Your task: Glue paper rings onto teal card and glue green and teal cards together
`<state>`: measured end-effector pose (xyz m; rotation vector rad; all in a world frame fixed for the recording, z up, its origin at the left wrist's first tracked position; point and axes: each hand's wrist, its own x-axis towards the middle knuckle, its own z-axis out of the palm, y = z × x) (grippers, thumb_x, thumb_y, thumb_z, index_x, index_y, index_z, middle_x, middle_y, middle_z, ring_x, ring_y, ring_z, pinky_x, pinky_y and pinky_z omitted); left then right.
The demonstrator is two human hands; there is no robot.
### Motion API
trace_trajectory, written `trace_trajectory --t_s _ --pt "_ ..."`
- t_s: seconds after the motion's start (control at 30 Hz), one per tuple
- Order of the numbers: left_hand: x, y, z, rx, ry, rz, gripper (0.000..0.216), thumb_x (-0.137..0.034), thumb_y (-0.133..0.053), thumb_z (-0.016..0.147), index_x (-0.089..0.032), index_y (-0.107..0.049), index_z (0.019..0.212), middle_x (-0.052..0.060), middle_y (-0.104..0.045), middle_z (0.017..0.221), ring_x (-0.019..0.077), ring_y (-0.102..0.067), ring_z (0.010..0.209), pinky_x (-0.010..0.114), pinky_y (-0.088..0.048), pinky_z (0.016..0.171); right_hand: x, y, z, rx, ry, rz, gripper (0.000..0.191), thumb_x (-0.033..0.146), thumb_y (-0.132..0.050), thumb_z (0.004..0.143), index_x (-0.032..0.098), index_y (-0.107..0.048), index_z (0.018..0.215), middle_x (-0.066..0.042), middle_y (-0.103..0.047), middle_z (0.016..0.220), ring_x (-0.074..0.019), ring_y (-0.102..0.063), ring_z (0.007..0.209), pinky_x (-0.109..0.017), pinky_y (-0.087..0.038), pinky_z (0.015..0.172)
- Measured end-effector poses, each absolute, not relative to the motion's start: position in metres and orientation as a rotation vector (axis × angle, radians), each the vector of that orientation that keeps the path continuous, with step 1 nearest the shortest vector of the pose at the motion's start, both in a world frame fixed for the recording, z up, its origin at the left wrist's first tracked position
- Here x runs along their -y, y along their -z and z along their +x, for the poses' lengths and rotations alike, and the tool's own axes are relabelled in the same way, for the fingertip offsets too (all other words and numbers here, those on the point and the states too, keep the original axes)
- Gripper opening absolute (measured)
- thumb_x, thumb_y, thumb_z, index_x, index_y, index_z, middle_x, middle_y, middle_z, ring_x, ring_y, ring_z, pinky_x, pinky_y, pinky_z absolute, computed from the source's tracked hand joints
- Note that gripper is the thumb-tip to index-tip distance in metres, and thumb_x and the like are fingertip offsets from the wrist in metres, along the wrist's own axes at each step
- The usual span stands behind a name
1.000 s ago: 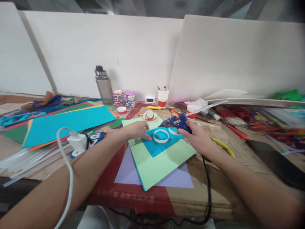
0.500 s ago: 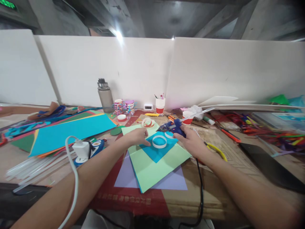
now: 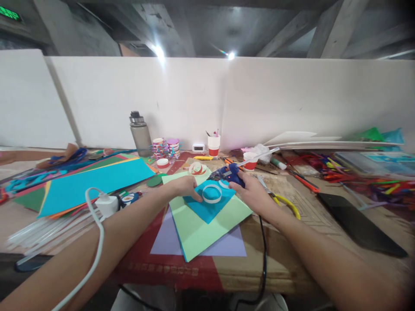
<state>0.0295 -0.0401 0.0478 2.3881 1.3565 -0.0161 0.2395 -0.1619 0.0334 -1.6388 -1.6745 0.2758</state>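
My right hand (image 3: 253,193) is closed round a blue glue gun (image 3: 227,173) with a clear glue stick poking out behind; its nozzle points left, above a blue paper piece (image 3: 207,205). On that blue piece stands a white paper ring (image 3: 212,194), with a second ring (image 3: 224,183) just under the gun. My left hand (image 3: 184,186) rests on the left edge of the blue piece, fingers lying flat beside the ring. The blue piece lies on a light green sheet (image 3: 207,226) over a lilac sheet (image 3: 227,246).
Coloured paper sheets (image 3: 94,177) and clear glue sticks (image 3: 48,226) lie at the left, with a white charger and cable (image 3: 105,206). A grey bottle (image 3: 138,134), red-and-white cups (image 3: 213,145), yellow-handled scissors (image 3: 287,205) and a black slab (image 3: 359,224) stand around. White boards wall the back.
The view has tilted up and shifted, showing more ceiling. My left hand slid slightly closer to the ring on the blue piece; my right hand keeps the glue gun in the same pose.
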Motion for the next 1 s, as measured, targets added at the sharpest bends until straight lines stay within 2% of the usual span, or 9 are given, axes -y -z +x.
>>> trace_trajectory --t_s 0.1,0.17,0.27,0.37,0.5,0.7,0.8,1.0 --pt "0.039 -0.051 0.026 -1.239 -0.045 2.216 0.035 -0.045 -0.079 0.045 -0.018 -0.066 0.063 0.000 -0.063 0.060 0.0176 -0.055 0.062 0.023 -0.032 0.051 0.163 -0.035 0.239 1.670 -0.267 -1.606 0.032 0.038 -0.050 0.083 0.016 -0.060 0.104 -0.011 -0.067 0.103 -0.0251 -0.061 0.089 -0.036 -0.045 0.076" --pt "0.041 -0.052 0.024 -1.034 -0.079 1.977 0.032 -0.039 -0.079 0.050 -0.018 -0.070 0.073 0.001 -0.069 0.072 0.0185 -0.060 0.070 0.023 -0.040 0.057 0.163 -0.037 0.240 1.648 -0.271 -1.578 0.031 0.037 -0.051 0.083 0.016 -0.059 0.105 -0.010 -0.067 0.102 -0.0244 -0.061 0.088 -0.035 -0.045 0.076" --pt "0.043 -0.053 0.022 -0.771 -0.204 1.564 0.043 -0.028 -0.080 0.053 -0.017 -0.070 0.093 0.006 -0.071 0.097 0.0224 -0.064 0.086 0.029 -0.049 0.073 0.165 -0.040 0.240 1.591 -0.271 -1.529 0.033 0.037 -0.051 0.083 0.017 -0.058 0.108 -0.009 -0.068 0.099 -0.0232 -0.061 0.085 -0.034 -0.045 0.075" --pt "0.045 -0.051 0.023 -0.671 -0.291 1.334 0.053 -0.020 -0.081 0.054 -0.014 -0.066 0.104 0.012 -0.068 0.109 0.0266 -0.064 0.097 0.037 -0.050 0.084 0.167 -0.043 0.240 1.549 -0.259 -1.473 0.034 0.039 -0.050 0.084 0.017 -0.058 0.109 -0.008 -0.068 0.097 -0.0221 -0.060 0.083 -0.032 -0.045 0.074" --pt "0.048 -0.049 0.030 -0.577 -0.416 1.244 0.054 -0.018 -0.080 0.057 -0.013 -0.063 0.108 0.013 -0.068 0.109 0.0274 -0.064 0.100 0.038 -0.050 0.087 0.170 -0.046 0.241 1.464 -0.206 -1.453 0.037 0.042 -0.050 0.084 0.016 -0.058 0.110 -0.009 -0.068 0.099 -0.0222 -0.060 0.084 -0.033 -0.044 0.075" --pt "0.058 -0.046 0.051 -0.538 -0.767 1.130 0.040 -0.011 -0.074 0.059 -0.012 -0.065 0.098 0.011 -0.071 0.096 0.0250 -0.068 0.089 0.037 -0.054 0.082 0.172 -0.045 0.241 1.350 -0.145 -1.329 0.038 0.042 -0.050 0.085 0.019 -0.055 0.114 -0.008 -0.067 0.101 -0.0223 -0.060 0.087 -0.035 -0.045 0.078" --pt "0.064 -0.043 0.057 -0.533 -0.851 1.076 0.043 -0.006 -0.069 0.058 -0.014 -0.064 0.100 0.009 -0.071 0.099 0.0246 -0.068 0.090 0.039 -0.054 0.083 0.174 -0.044 0.240 1.327 -0.127 -1.290 0.038 0.043 -0.048 0.086 0.020 -0.054 0.116 -0.008 -0.067 0.101 -0.0224 -0.061 0.087 -0.036 -0.046 0.078" --pt "0.070 -0.024 0.059 -0.505 -0.894 1.000 0.050 -0.008 -0.068 0.058 -0.014 -0.062 0.107 0.010 -0.068 0.109 0.0249 -0.067 0.092 0.041 -0.053 0.087 0.174 -0.040 0.240 1.441 -0.029 -1.369 0.034 0.040 -0.049 0.085 0.020 -0.057 0.112 -0.009 -0.067 0.102 -0.0244 -0.060 0.092 -0.036 -0.045 0.081"
